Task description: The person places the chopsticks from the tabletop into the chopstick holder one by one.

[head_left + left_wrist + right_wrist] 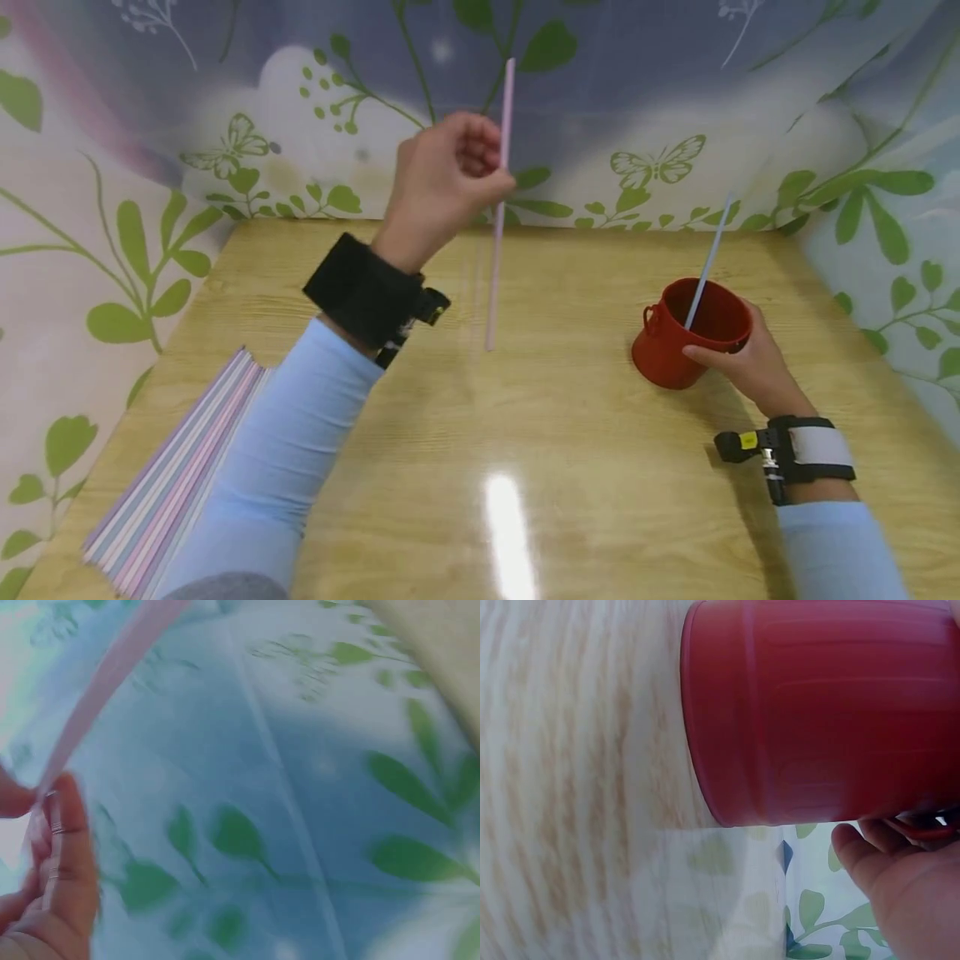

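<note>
My left hand (450, 179) pinches a long, thin pink stick (495, 275) between thumb and fingers and holds it nearly upright over the back middle of the table. In the left wrist view the pink stick (97, 690) slants up from the fingertips. On the right, my right hand (750, 362) grips a small red bucket (663, 358) by its side near the rim, thumb at the front and fingers behind. A pale blue stick (708, 258) leans inside the bucket and rises above its rim. The right wrist view shows the red bucket's wall (825, 712) with fingers beside it.
A fanned row of pastel sticks (180, 475) in purple, white, blue and pink lies at the table's left, partly behind the left sleeve. Patterned cloth (585, 125) with leaves and butterflies stands behind and along the sides of the wooden table (570, 467).
</note>
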`<state>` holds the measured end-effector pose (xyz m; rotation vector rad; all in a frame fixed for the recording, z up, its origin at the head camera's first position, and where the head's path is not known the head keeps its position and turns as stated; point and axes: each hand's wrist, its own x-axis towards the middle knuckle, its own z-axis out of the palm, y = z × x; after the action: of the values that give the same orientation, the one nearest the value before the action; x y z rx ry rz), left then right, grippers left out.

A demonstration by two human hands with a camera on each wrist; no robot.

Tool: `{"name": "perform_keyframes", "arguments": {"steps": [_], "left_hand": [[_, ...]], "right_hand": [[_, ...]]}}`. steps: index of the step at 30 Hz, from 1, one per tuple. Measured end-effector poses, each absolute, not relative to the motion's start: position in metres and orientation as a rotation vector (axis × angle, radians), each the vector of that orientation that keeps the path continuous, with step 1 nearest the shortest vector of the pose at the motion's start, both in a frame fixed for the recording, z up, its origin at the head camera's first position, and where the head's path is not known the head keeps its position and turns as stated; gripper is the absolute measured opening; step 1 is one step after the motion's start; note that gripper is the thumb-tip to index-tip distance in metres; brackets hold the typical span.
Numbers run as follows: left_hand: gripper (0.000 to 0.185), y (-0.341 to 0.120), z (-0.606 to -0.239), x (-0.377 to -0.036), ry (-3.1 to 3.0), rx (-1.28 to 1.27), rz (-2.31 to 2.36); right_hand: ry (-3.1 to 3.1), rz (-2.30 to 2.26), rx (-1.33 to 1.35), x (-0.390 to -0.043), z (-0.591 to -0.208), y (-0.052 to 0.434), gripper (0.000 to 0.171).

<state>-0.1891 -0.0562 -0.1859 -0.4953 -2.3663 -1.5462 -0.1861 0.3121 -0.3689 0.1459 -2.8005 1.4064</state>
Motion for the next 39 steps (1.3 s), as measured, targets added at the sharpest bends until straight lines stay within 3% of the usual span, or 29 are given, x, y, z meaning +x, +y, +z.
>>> {"name": "perform_keyframes", "arguments": {"steps": [4, 8, 13, 18, 23, 28, 35, 39], "left_hand": [[0.028, -0.003, -0.163, -0.181, -2.120, -0.689, -1.576], [0.031, 0.042, -0.166, -0.188, -1.957, -0.873, -1.601], [0.029, 0.086, -0.196, -0.198, -1.891, -1.004, -1.587], [0.027, 0.115, -0.243, -0.201, -2.119, -0.954, -1.564], [0.026, 0.127, -0.287, -0.211, -2.257, -0.914, -1.471], [0.023, 0.131, -0.307, -0.219, -2.320, -0.802, -1.416], [0.026, 0.136, -0.304, -0.224, -2.488, -0.609, -1.314], [0.037, 0.117, -0.298, -0.226, -2.709, -0.707, -1.106]], "right_hand": [[-2.800, 1.419, 0.136, -0.183, -0.377, 0.312, 0.079], [-2.769, 1.438, 0.148, -0.180, -0.384, 0.310, 0.078], [-2.798, 1.409, 0.095, -0.176, -0.388, 0.309, 0.078], [-2.836, 1.410, 0.101, -0.173, -0.385, 0.311, 0.078], [-2.816, 1.428, 0.142, -0.174, -0.383, 0.311, 0.078], [-2.784, 1.409, 0.176, -0.176, -0.376, 0.310, 0.077], [-2.795, 1.392, 0.159, -0.180, -0.373, 0.310, 0.076], [-2.789, 1.395, 0.164, -0.181, -0.371, 0.311, 0.077]]}}
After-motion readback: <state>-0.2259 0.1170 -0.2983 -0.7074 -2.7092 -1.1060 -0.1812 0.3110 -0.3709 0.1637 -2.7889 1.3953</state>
